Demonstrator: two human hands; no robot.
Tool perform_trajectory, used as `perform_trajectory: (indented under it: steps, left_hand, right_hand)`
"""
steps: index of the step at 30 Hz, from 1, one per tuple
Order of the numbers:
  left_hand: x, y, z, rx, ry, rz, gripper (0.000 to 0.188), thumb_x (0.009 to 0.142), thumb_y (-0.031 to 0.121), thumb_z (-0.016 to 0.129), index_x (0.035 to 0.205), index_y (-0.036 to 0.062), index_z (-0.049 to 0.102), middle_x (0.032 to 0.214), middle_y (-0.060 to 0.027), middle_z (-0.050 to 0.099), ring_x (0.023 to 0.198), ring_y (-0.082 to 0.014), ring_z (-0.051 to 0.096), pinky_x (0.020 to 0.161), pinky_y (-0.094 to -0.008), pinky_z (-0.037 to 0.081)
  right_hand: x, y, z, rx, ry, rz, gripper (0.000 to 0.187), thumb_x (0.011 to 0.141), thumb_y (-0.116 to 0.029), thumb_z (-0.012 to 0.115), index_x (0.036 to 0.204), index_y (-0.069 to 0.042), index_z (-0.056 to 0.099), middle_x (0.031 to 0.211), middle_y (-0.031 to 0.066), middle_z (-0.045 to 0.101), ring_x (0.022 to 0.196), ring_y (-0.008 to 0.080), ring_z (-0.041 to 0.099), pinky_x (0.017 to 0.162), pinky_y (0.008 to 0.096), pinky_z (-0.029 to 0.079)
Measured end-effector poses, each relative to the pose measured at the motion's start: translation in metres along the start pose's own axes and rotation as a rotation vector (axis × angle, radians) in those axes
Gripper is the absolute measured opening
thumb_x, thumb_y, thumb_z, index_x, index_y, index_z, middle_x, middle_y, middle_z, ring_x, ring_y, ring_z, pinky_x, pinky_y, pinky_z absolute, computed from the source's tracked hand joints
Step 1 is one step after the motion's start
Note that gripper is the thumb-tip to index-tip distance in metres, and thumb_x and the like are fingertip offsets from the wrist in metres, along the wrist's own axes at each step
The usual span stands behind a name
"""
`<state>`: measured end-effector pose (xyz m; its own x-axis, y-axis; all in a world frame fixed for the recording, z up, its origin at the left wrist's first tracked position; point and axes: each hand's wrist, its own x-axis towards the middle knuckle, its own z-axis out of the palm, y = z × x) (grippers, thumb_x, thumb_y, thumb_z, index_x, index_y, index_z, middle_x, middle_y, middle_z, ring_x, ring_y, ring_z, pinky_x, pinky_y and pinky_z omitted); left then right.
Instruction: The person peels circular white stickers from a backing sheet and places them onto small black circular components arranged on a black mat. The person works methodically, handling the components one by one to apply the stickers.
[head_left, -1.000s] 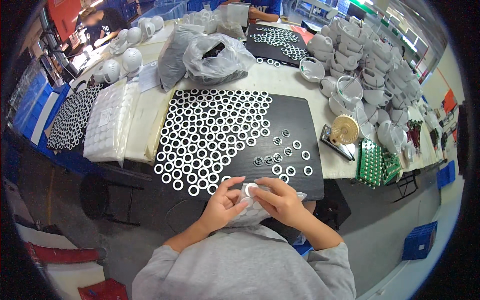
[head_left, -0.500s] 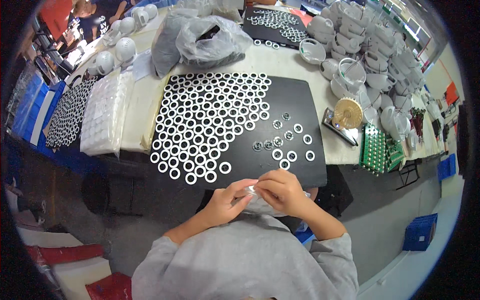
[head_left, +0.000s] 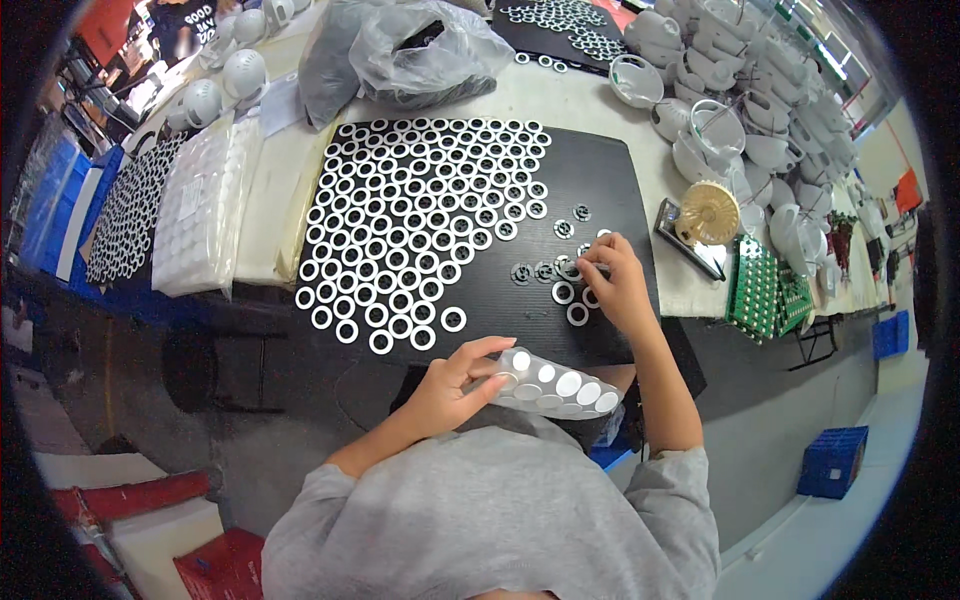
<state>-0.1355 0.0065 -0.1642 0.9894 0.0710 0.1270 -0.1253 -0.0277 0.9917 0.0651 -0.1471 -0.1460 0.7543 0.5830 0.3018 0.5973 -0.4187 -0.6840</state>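
Observation:
My left hand [head_left: 462, 385] pinches one end of a translucent sheet of round white stickers [head_left: 568, 384] between thumb and fingers, close to my body. My right hand [head_left: 618, 285] reaches over the right part of a black board [head_left: 600, 160]. Its fingertips are pinched together low among white rings [head_left: 577, 314] and dark round discs [head_left: 545, 271]; whatever lies between them cannot be made out. The hand covers some of the rings there. Many white rings with dark centres [head_left: 400, 240] lie in dense rows across the board's left and middle.
Beyond the board stand grey plastic bags [head_left: 430, 60] and another black board with rings. Piled white housings [head_left: 710, 130], a gold-coloured round part [head_left: 708, 212] and green circuit boards [head_left: 752, 285] are on the right. A plastic-wrapped pack [head_left: 205, 210] sits left.
My right hand has left the sticker sheet and moved forward and right onto the board. The sheet now shows fully in my left hand, which stays near its place. The view has shifted slightly.

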Motion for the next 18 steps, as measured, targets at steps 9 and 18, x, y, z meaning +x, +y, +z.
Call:
perform_trajectory:
  steps: [9,18]
  left_hand:
    - [-0.002,-0.007,-0.002,-0.061,0.004,-0.004,0.041,0.081,0.005,0.052,0.119,0.0079,0.037,0.086,-0.0115,0.063,0.076,-0.0111,0.06,0.067,-0.0217,0.046]
    - [-0.002,-0.004,-0.004,-0.067,0.012,-0.025,0.041,0.081,0.003,0.052,0.119,0.007,0.038,0.087,-0.0121,0.063,0.077,-0.0103,0.059,0.068,-0.0222,0.046]
  right_hand:
    - [0.007,0.017,0.017,-0.087,0.079,-0.029,0.012,0.069,-0.008,0.062,0.071,0.001,0.055,0.08,0.0089,0.049,0.077,0.0216,0.048,0.067,0.0289,0.04]
    - [0.008,0.017,0.023,-0.253,0.167,-0.101,0.011,0.067,-0.009,0.063,0.069,-0.002,0.055,0.082,0.012,0.051,0.08,0.0286,0.047,0.07,0.0364,0.037]
